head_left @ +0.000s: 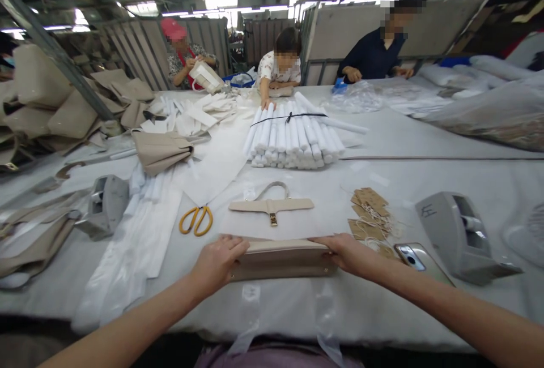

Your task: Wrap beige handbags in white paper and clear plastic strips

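Note:
A beige bag body lies on the table close in front of me, its long side facing me. My left hand grips its left end, fingers over the top edge. At the right end my right hand pinches the upper corner. Just beyond the bag rests a beige strap piece with a gold clasp and a curved handle. Yellow-handled scissors lie to the left of it. On the right are brown paper tags with white strings.
Tape dispensers stand left and right; a phone lies by the right one. White rolls tied with black cord sit mid-table. Beige bags are at left. Several people work across the table.

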A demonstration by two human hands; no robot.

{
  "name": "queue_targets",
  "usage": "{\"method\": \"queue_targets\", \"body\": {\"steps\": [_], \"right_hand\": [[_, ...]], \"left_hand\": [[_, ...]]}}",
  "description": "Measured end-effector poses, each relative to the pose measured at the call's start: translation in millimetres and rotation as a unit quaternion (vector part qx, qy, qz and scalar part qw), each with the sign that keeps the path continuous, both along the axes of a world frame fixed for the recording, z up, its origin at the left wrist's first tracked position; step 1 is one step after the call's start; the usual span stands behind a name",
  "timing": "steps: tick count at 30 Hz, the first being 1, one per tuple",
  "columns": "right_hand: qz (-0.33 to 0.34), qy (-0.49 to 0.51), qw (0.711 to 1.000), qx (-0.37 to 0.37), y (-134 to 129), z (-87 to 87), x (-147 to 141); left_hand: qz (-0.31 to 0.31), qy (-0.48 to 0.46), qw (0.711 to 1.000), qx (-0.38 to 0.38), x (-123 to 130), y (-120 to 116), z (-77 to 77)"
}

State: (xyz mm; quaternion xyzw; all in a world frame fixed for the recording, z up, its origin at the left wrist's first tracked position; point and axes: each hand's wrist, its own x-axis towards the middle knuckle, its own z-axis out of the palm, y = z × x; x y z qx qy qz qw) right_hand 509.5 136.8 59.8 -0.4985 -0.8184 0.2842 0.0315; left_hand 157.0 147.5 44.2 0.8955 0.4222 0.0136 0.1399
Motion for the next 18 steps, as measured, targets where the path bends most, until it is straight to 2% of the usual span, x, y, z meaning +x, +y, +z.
{"method": "queue_targets", "body": {"steps": [3, 5, 9, 11, 15, 18], "right_hand": [[-0.004, -0.050, 0.999, 0.007, 3, -4.2, -1], [0.006, -0.089, 0.996, 0.006, 7, 1.6, -6], [0.027, -0.184, 0.983, 0.011, 15, 17.6, -18], [0.047, -0.161, 0.986, 0.024, 17, 16.8, -21], [0.054, -0.074, 0.994, 0.052, 13, -9.3, -11], [0.059, -0.063, 0.988, 0.127, 6, -38.7, 0]], "left_hand": [[0.000, 0.108, 0.994, -0.022, 21, 8, 15.9], [-0.021, 0.152, 0.988, -0.035, 34, 15, 25.6], [-0.060, 0.131, 0.988, -0.055, 49, 24, 28.9], [-0.073, 0.110, 0.990, -0.056, 50, 24, 24.8], [-0.084, 0.129, 0.988, -0.027, 50, 23, 15.4], [-0.085, 0.157, 0.984, 0.023, 52, 16, 2.6]]}}
